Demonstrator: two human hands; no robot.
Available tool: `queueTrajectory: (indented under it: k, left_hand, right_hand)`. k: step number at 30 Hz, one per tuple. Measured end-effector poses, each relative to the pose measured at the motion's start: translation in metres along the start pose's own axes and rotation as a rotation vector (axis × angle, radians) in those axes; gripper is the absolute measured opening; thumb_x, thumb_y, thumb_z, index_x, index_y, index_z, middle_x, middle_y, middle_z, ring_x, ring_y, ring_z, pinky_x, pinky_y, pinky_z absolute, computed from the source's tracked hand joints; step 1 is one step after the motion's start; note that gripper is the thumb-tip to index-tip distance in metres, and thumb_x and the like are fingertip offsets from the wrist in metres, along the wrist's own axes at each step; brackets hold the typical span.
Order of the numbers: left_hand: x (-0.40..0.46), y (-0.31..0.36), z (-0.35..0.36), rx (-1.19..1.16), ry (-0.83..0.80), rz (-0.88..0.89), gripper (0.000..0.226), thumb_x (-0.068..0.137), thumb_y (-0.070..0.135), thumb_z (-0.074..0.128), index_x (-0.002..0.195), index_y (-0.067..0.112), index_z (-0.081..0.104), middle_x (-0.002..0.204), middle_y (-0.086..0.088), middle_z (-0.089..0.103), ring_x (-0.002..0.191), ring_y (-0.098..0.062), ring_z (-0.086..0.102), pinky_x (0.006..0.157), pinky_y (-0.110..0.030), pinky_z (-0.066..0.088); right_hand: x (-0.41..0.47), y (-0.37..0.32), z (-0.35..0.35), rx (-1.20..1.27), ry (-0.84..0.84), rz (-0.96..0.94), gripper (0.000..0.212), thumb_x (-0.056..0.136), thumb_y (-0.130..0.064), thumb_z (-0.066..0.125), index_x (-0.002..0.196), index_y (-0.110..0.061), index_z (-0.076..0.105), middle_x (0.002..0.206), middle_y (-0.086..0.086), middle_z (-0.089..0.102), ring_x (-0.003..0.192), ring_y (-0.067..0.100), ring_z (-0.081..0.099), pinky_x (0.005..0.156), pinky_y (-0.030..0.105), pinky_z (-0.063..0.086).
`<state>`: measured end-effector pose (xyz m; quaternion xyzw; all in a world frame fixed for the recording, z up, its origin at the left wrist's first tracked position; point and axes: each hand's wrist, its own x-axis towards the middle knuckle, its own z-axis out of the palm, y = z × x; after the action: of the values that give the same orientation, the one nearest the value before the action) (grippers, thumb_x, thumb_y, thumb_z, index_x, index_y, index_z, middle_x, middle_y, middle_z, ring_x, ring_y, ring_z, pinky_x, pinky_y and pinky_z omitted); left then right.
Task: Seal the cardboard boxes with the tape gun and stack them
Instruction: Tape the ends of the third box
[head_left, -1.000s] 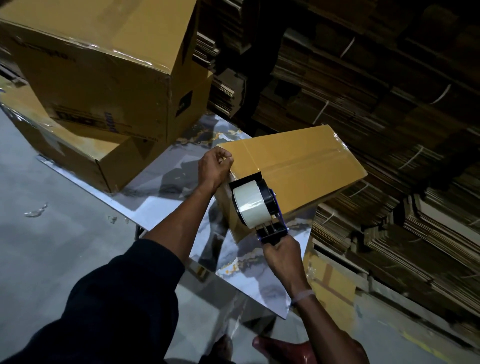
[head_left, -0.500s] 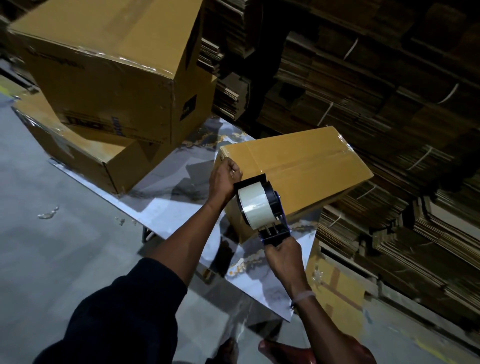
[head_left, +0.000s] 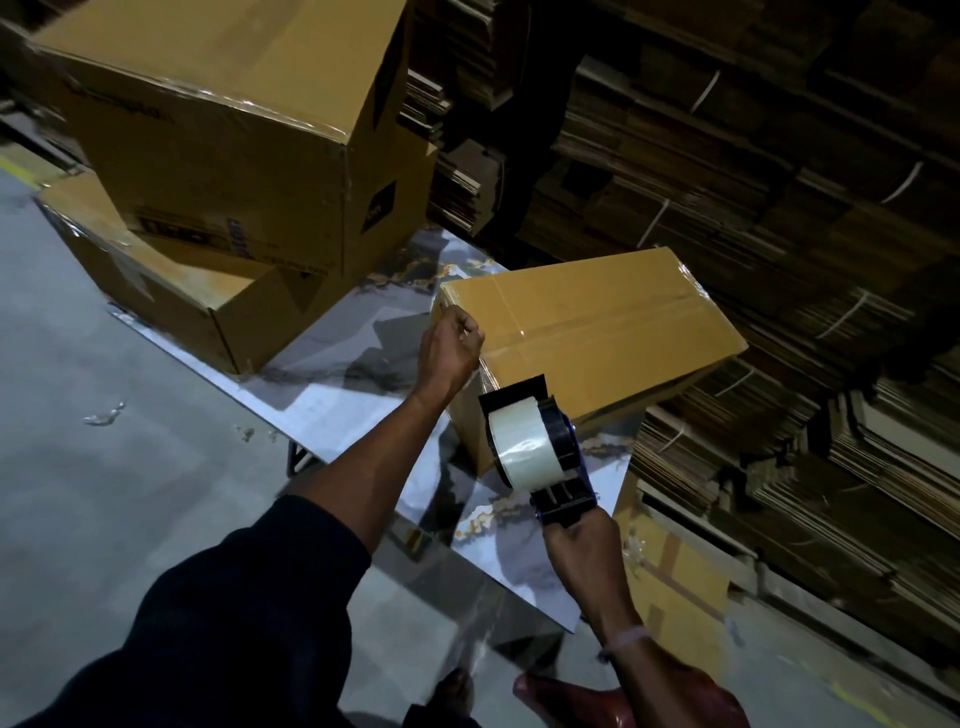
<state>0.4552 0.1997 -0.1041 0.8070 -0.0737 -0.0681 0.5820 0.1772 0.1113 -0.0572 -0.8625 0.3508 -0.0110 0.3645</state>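
Cardboard box (head_left: 597, 332) on the marbled table (head_left: 332, 415), left hand (head_left: 449, 349) fisted against its near corner, right hand (head_left: 582, 540) gripping tape gun (head_left: 535, 447) at its near face.

one head-worn view looks steeply down and forward, close above the left hand (head_left: 451, 349) and right hand (head_left: 583, 545); the table (head_left: 332, 410) lies beneath them, stacked cardboard beyond.

dark printing on upper stacked box (head_left: 218, 156), blurred, nothing readable
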Motion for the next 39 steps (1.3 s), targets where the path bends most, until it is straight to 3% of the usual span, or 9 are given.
queueTrajectory:
  k: [5,7,10,14,16,18,21,33,39]
  left_hand:
    - [-0.029,0.003,0.003,0.076,-0.092,0.079,0.014,0.092,0.023,0.071,0.092,0.020,0.058,0.081,0.008,0.062,0.068,-0.007,0.055,0.059,-0.022,0.043]
    - [-0.040,-0.002,0.007,-0.005,-0.185,0.052,0.010,0.093,0.014,0.068,0.089,0.017,0.059,0.078,0.006,0.061,0.068,-0.012,0.053,0.060,-0.023,0.042]
    - [-0.052,0.000,0.009,-0.204,-0.259,-0.070,0.012,0.091,0.003,0.057,0.087,0.013,0.063,0.079,0.001,0.064,0.075,-0.018,0.052,0.066,-0.027,0.042]
    - [-0.056,0.008,0.006,-0.379,-0.265,-0.156,0.016,0.080,0.034,0.055,0.077,0.021,0.065,0.070,0.001,0.056,0.069,-0.019,0.043,0.062,-0.031,0.033]
    - [-0.056,0.006,0.005,-0.386,-0.273,-0.125,0.013,0.069,0.037,0.060,0.074,0.025,0.065,0.066,0.002,0.054,0.065,-0.017,0.041,0.063,-0.033,0.030]
    - [-0.056,0.001,0.004,-0.287,-0.255,-0.042,0.007,0.077,0.027,0.067,0.080,0.021,0.065,0.073,-0.003,0.058,0.063,-0.012,0.045,0.063,-0.030,0.034]
    - [-0.056,-0.004,0.006,-0.123,-0.206,0.015,0.019,0.090,0.029,0.078,0.091,0.016,0.065,0.072,0.004,0.060,0.062,-0.006,0.050,0.062,-0.025,0.040]
    - [-0.066,0.001,0.011,-0.042,-0.109,0.032,0.020,0.092,0.029,0.077,0.095,0.012,0.066,0.076,0.003,0.061,0.066,-0.009,0.054,0.068,-0.028,0.044]
    - [-0.075,0.012,0.018,0.274,0.009,0.122,0.019,0.092,0.036,0.074,0.091,0.022,0.061,0.079,0.009,0.068,0.073,-0.013,0.063,0.069,-0.032,0.051]
  right_hand:
    - [0.002,0.002,-0.003,0.009,-0.030,-0.003,0.044,0.086,0.000,0.066,0.057,-0.014,0.036,0.036,-0.006,0.032,0.042,0.011,0.027,0.047,0.027,0.022]
    - [0.004,0.003,-0.004,-0.001,-0.033,-0.002,0.044,0.085,0.001,0.066,0.057,-0.015,0.035,0.037,-0.006,0.031,0.040,0.011,0.029,0.045,0.025,0.021]
    - [0.005,0.004,-0.003,-0.003,-0.028,-0.002,0.034,0.085,-0.002,0.066,0.060,-0.013,0.045,0.046,-0.003,0.040,0.045,0.013,0.035,0.050,0.033,0.028]
    - [0.003,0.008,-0.006,-0.050,-0.021,-0.058,0.047,0.086,-0.006,0.068,0.053,-0.016,0.036,0.045,-0.001,0.036,0.045,0.017,0.033,0.049,0.034,0.025]
    - [0.002,0.009,-0.008,-0.064,-0.026,-0.086,0.050,0.085,-0.005,0.068,0.051,-0.016,0.033,0.044,-0.002,0.033,0.044,0.018,0.031,0.049,0.035,0.024]
    - [0.002,0.012,-0.010,-0.084,-0.029,-0.108,0.050,0.083,-0.006,0.067,0.050,-0.017,0.032,0.044,-0.001,0.034,0.044,0.020,0.031,0.050,0.036,0.023]
    - [-0.003,0.027,-0.011,-0.107,-0.036,-0.114,0.050,0.083,-0.007,0.068,0.049,-0.019,0.033,0.044,-0.004,0.034,0.046,0.018,0.033,0.049,0.034,0.025]
    - [-0.008,0.088,-0.024,-0.081,-0.071,-0.109,0.058,0.079,-0.001,0.066,0.046,-0.026,0.026,0.034,-0.006,0.031,0.040,0.012,0.024,0.049,0.030,0.019]
    - [0.016,0.094,-0.015,-0.031,-0.119,-0.108,0.048,0.073,-0.011,0.066,0.048,-0.022,0.027,0.035,-0.004,0.027,0.037,0.012,0.020,0.049,0.028,0.018]
